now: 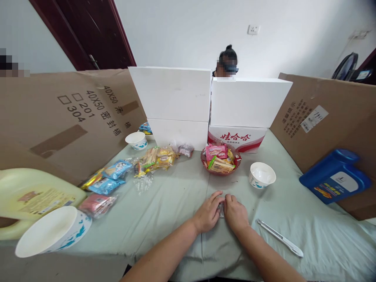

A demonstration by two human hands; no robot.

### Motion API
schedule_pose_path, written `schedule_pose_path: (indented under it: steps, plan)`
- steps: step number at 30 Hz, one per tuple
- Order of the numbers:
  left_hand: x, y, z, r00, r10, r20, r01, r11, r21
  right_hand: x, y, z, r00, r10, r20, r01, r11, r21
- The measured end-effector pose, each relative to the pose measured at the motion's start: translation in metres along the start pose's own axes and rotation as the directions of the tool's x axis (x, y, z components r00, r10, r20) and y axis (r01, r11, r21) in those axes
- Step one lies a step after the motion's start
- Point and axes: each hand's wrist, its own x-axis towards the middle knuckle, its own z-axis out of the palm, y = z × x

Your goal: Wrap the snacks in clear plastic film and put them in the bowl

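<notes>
My left hand (207,214) and my right hand (236,214) meet over the front middle of the cloth, thumbs and fingertips drawn together. Between them shows a small clear plastic wrapper (221,210), pinched by both hands; most of it is hidden by the fingers. Just beyond them sits a reddish-brown basket (221,172) heaped with wrapped snacks, a pink packet (216,151) and a green-edged biscuit packet (221,165) on top. A white paper bowl (262,175) with something clear inside stands right of the basket. On the cloth beside my right forearm lies a white utility knife (280,238).
Snack packets (158,157) spread across the left, near another paper bowl (136,140). A large bowl (54,231) and a pale yellow jug (38,196) are front left. A blue bottle (335,176) leans right. White boxes (179,94) and cardboard panels (326,145) surround the table; a person sits behind.
</notes>
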Motion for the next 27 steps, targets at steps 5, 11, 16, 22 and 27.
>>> schedule_pose_path:
  steps: [5, 11, 16, 22, 27]
  plan:
    - [0.002, 0.012, 0.002, 0.983, -0.184, -0.023, 0.183, 0.939, 0.290, -0.001, 0.001, -0.005, 0.998, 0.005, -0.062, -0.008, 0.998, -0.056]
    - [0.004, 0.016, 0.000, 0.970, -0.244, 0.002, 0.229, 0.915, 0.331, -0.004, 0.034, -0.013, 0.979, 0.058, -0.194, -0.076, 0.993, -0.087]
    - [0.002, 0.009, 0.001, 0.979, -0.199, -0.035, 0.200, 0.937, 0.287, -0.017, 0.030, -0.008, 0.917, -0.301, -0.263, 0.324, 0.945, 0.049]
    - [-0.004, -0.011, 0.001, 0.935, -0.159, -0.317, 0.201, 0.974, 0.105, -0.048, 0.015, -0.007, 0.896, -0.410, -0.170, 0.437, 0.882, 0.176]
    - [-0.001, -0.012, 0.000, 0.942, -0.164, -0.294, 0.197, 0.977, 0.085, -0.034, 0.055, -0.044, 0.861, -0.443, -0.251, 0.493, 0.848, 0.194]
